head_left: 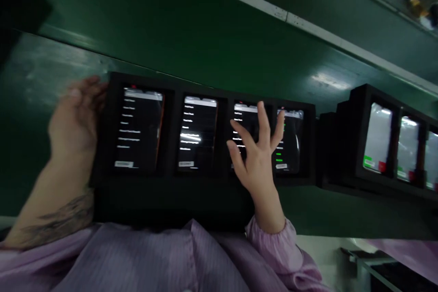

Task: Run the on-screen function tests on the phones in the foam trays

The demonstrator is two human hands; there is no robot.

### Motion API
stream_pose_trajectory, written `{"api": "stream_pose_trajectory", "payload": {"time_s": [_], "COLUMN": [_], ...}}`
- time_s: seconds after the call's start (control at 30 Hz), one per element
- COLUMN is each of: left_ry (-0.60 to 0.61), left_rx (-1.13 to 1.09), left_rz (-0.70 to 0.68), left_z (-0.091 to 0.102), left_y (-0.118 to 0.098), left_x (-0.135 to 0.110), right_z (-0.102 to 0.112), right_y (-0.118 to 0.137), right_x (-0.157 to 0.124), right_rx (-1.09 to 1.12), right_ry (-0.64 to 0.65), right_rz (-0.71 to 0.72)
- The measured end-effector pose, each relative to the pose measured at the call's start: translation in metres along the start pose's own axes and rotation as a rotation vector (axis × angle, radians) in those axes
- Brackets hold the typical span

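While the left hand (77, 116) rests at the left end of a long black tray (173, 146), fingers partly curled by its edge, the right hand (258, 159) is over the tray's right half, fingers spread, grasping nothing. Left grip: cannot tell whether it clasps the tray end or only lies against it. Whether any right fingertip meets glass: also cannot tell.

Tray lies on a green bench (205, 45), four phones in a row, one per compartment. First phone (138, 130) and second phone (197, 134) unobstructed, dark screens with white text lists. Third phone (249, 118) partly behind the right hand. Fourth phone (290, 141) has green marks among its lines; one fingertip overlaps its upper left.

Farther right, another black holder (344, 130) with pale-screened phones (377, 132), green and red patches low on them. Purple sleeve (280, 248) on the right arm.
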State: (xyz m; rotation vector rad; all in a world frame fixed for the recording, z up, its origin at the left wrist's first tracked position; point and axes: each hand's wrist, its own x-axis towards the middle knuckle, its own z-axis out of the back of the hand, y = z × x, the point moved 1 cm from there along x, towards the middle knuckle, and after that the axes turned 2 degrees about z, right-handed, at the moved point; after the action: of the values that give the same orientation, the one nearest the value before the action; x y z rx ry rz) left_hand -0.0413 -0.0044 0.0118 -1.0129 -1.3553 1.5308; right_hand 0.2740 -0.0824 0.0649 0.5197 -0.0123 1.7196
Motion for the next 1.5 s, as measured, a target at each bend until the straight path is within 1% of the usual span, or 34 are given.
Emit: {"api": "stream_pose_trajectory", "payload": {"time_s": [0.1,0.2,0.27,0.37,0.57,0.7,0.77,0.83,0.9,0.97,1.03,1.17,1.27,1.33,1.43,1.5], "left_ry": [-0.066,-0.076,-0.040,0.051,0.175,0.229,0.248,0.275,0.304,0.348,0.391,0.487,0.545,0.535,0.454,0.398], "left_rx": [-0.112,-0.122,-0.103,-0.058,0.016,0.064,0.063,0.043,0.014,0.021,0.061,0.143,0.194,0.208,0.218,0.249], "left_rz": [0.100,0.104,0.105,0.111,0.069,0.049,0.044,0.057,0.095,0.136,0.130,0.036,0.041,0.073,0.118,0.114], "left_z": [-0.002,-0.007,-0.008,-0.007,-0.003,-0.003,-0.001,0.001,0.006,0.011,0.017,0.025,0.027,0.026,0.023,0.020], "left_y": [0.002,0.002,0.003,0.006,0.013,0.013,0.013,0.012,0.012,0.012,0.012,0.015,0.017,0.017,0.016,0.016], "left_x": [0.003,0.007,0.009,0.013,0.020,0.021,0.022,0.021,0.020,0.017,0.014,0.008,0.007,0.006,0.007,0.008], "right_z": [-0.011,-0.022,-0.026,-0.028,-0.021,-0.015,-0.007,0.003,0.011,0.014,0.012,0.002,-0.002,-0.003,-0.008,-0.011], "right_y": [0.018,0.029,0.029,0.025,0.018,0.016,0.013,0.008,0.003,-0.001,-0.002,0.005,0.012,0.015,0.016,0.015], "right_x": [0.002,0.006,0.007,0.008,0.008,0.006,0.001,-0.005,-0.012,-0.017,-0.019,-0.020,-0.018,-0.017,-0.015,-0.015], "right_rx": [0.030,0.030,0.011,-0.016,0.040,0.073,0.102,0.155,0.202,0.219,0.217,0.208,0.206,0.201,0.162,0.126], "right_ry": [0.055,0.051,0.030,-0.009,-0.223,-0.263,-0.240,-0.185,-0.125,-0.077,-0.033,0.048,0.086,0.105,0.117,0.098], "right_rz": [0.020,0.020,0.003,0.008,0.063,0.096,0.120,0.160,0.206,0.231,0.244,0.260,0.266,0.260,0.193,0.136]}}
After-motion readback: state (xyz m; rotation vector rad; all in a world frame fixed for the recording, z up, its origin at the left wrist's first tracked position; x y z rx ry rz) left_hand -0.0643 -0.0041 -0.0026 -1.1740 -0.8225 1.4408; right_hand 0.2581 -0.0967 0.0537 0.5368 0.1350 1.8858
